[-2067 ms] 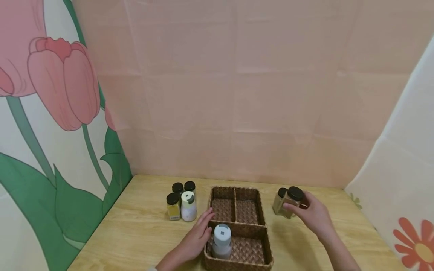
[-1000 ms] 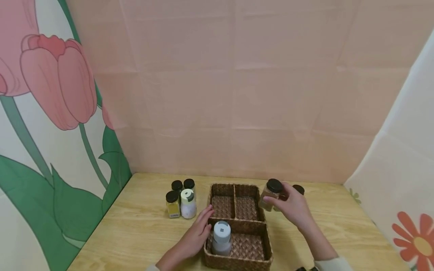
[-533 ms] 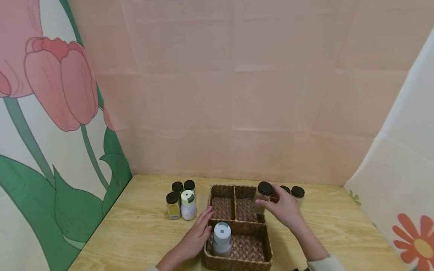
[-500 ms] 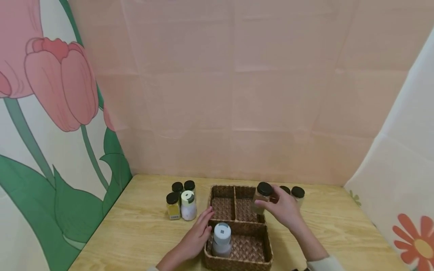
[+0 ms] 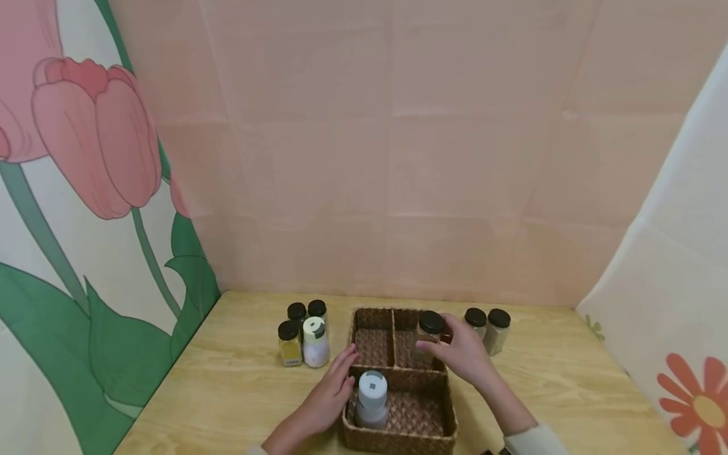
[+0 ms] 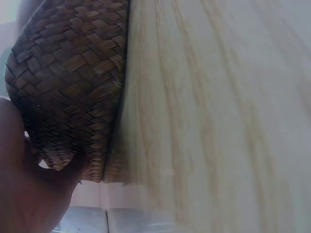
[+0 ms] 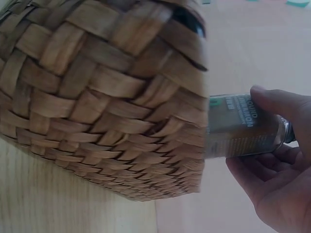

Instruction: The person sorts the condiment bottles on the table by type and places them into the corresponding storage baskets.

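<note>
My right hand holds a black-lidded cinnamon jar between thumb and fingers. The jar's lower part is inside the back right compartment of a woven basket. In the right wrist view, the cinnamon jar shows part of its label beyond the basket wall. My left hand rests against the basket's left side, its fingers fairly straight at the rim. Close up, the left hand touches the woven wall. A grey-white bottle stands in the front compartment.
Left of the basket stand a yellow jar, a white bottle and two black-lidded jars behind. To its right are two more jars. A pink cloth backdrop closes off the table's far edge.
My right hand has brought the cinnamon jar leftward from beside the other jars and lowered it into the back right compartment. The left hand has stayed at the basket.
</note>
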A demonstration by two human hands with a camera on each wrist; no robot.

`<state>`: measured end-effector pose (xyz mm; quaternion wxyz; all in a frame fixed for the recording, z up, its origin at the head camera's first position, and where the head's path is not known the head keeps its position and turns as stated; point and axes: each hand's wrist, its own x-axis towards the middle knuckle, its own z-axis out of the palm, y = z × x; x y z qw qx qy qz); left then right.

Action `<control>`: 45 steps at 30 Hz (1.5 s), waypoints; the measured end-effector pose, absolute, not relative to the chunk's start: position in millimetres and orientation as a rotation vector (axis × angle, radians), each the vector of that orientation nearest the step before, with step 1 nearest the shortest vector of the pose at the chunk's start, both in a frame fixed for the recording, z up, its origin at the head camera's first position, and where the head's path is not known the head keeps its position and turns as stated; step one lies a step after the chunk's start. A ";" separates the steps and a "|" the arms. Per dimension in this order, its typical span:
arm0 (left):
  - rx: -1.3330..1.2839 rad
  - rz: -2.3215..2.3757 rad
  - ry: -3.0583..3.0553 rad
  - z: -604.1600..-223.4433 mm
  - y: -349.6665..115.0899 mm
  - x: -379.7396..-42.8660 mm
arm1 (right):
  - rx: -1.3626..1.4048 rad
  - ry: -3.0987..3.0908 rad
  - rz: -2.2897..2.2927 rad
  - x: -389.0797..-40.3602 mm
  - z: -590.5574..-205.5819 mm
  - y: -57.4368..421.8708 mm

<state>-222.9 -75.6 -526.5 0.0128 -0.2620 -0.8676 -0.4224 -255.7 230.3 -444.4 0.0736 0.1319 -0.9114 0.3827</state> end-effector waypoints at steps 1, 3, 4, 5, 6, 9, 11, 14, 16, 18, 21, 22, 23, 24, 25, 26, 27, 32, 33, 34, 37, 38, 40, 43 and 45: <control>-0.820 -1.320 -2.702 -525.5 -75.6 -223.2 | 0.358 -2.753 1.106 -251.5 -438.4 222.1; -0.823 -1.323 -2.703 -523.9 -75.5 -223.8 | 0.301 -2.737 1.081 -249.1 -437.2 215.4; -0.824 -1.320 -2.704 -523.4 -75.5 -223.9 | 0.290 -2.729 1.094 -250.2 -438.7 215.7; -0.824 -1.321 -2.703 -522.9 -75.4 -223.9 | 0.283 -2.727 1.102 -250.4 -439.5 216.1; -0.823 -1.322 -2.702 -522.7 -75.3 -223.9 | 0.294 -2.722 1.115 -249.9 -439.9 216.5; -0.820 -1.319 -2.701 -523.2 -75.3 -224.2 | 0.273 -2.738 1.086 -250.8 -443.4 214.3; -0.815 -1.317 -2.705 -523.9 -75.6 -223.8 | 0.266 -2.765 1.052 -251.4 -445.6 214.2; -0.812 -1.321 -2.712 -525.0 -76.1 -223.5 | 0.238 -2.803 1.036 -251.7 -448.0 214.1; -0.810 -1.327 -2.720 -525.6 -76.5 -223.2 | 0.228 -2.820 1.029 -251.7 -449.3 214.0; -0.815 -1.336 -2.721 -525.5 -76.6 -223.2 | 0.229 -2.823 1.024 -251.2 -450.2 213.7; -0.821 -1.354 -2.721 -525.3 -76.7 -223.4 | 0.241 -2.828 1.013 -250.5 -451.5 213.2; -0.825 -1.359 -2.720 -525.2 -76.7 -223.5 | 0.245 -2.830 1.011 -250.2 -451.8 213.0; -0.828 -1.360 -2.720 -525.2 -76.6 -223.6 | 0.248 -2.832 1.012 -250.0 -452.1 212.8; -0.827 -1.363 -2.722 -525.4 -76.7 -223.8 | 0.253 -2.836 1.009 -249.9 -452.3 212.7; -0.828 -1.361 -2.722 -525.6 -76.8 -223.8 | 0.253 -2.839 1.009 -249.9 -452.8 212.7; -0.828 -1.357 -2.724 -525.8 -76.8 -223.9 | 0.254 -2.842 1.011 -249.9 -453.1 212.6; -0.831 -1.352 -2.725 -525.9 -76.9 -224.0 | 0.254 -2.842 1.014 -250.0 -453.5 212.6; -0.836 -1.351 -2.723 -526.3 -76.9 -224.2 | 0.258 -2.855 1.020 -250.1 -455.2 212.7; -0.837 -1.354 -2.721 -526.2 -76.9 -224.1 | 0.260 -2.860 1.022 -250.1 -455.5 212.9; -0.836 -1.359 -2.719 -526.1 -77.0 -224.1 | 0.262 -2.866 1.022 -249.9 -455.8 213.1; -0.841 -1.355 -2.710 -526.2 -77.0 -223.9 | 0.271 -2.877 1.021 -250.1 -456.5 213.4; -0.844 -1.348 -2.707 -526.2 -76.9 -223.8 | 0.274 -2.878 1.021 -250.4 -457.0 213.4; -0.843 -1.340 -2.708 -526.5 -77.1 -223.8 | 0.282 -2.874 1.017 -250.9 -457.8 213.1; -0.839 -1.337 -2.713 -526.6 -76.8 -223.7 | 0.302 -2.865 1.014 -252.4 -459.5 212.2; -0.836 -1.340 -2.715 -526.9 -76.7 -223.8 | 0.323 -2.858 1.020 -253.1 -459.8 211.5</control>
